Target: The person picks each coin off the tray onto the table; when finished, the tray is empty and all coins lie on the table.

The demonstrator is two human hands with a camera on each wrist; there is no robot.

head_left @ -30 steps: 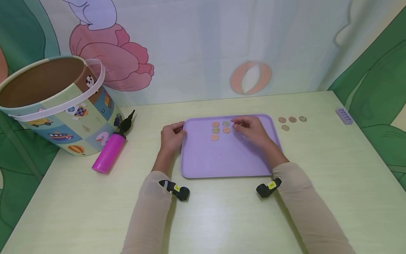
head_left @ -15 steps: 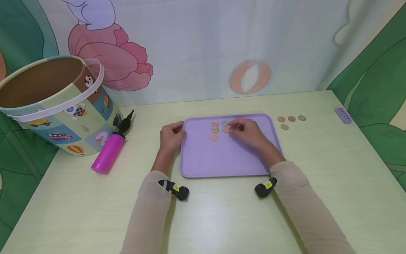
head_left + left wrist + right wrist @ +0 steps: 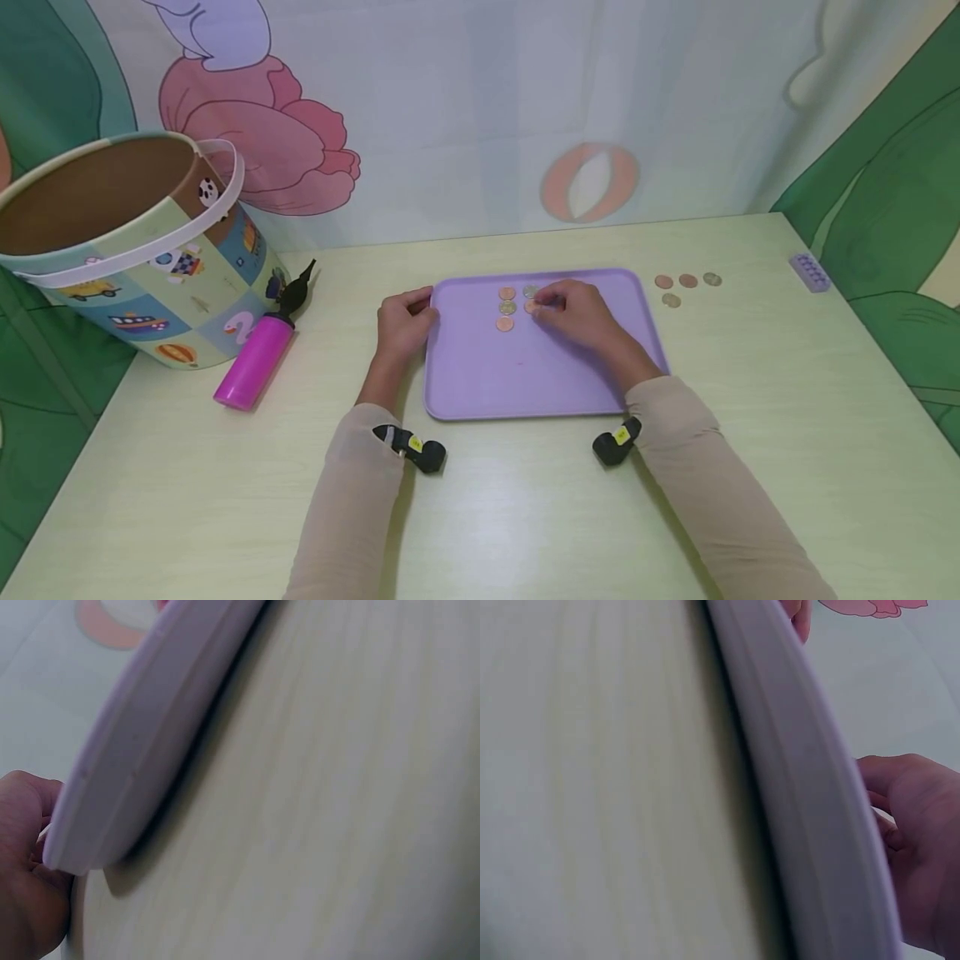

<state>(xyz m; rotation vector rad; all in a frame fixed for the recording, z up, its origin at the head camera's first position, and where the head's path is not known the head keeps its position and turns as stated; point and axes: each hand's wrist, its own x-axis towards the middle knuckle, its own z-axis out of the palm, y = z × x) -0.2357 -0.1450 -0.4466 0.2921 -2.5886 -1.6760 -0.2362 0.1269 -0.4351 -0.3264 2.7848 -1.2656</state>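
Note:
Several copper and silver-coloured coins lie grouped on a light purple tray [image 3: 480, 383], among them a copper coin [image 3: 505, 324] nearest the front. With thumb and fingers at the rim, my left hand [image 3: 402, 329] grips the tray's left side. In the left wrist view the tray [image 3: 142, 735] hides part of that hand [image 3: 26, 862]. My right hand [image 3: 581, 312] reaches over the tray from the right, thumb and index finger pinching at a copper coin [image 3: 530, 307] that is partly covered. The right wrist view shows this hand [image 3: 922, 832] behind the tray's wall [image 3: 802, 780].
Several more coins [image 3: 687, 281] lie on the table right of the tray. A purple studded block [image 3: 810, 272] sits at the table's right edge. On the left stand a patterned bucket [image 3: 180, 267] and, lying against it, a pink pump [image 3: 255, 362] with a black nozzle.
My right hand has moved left and slightly down across the tray, its fingertips coming to the copper coin in the right column. My left hand stays at the rim.

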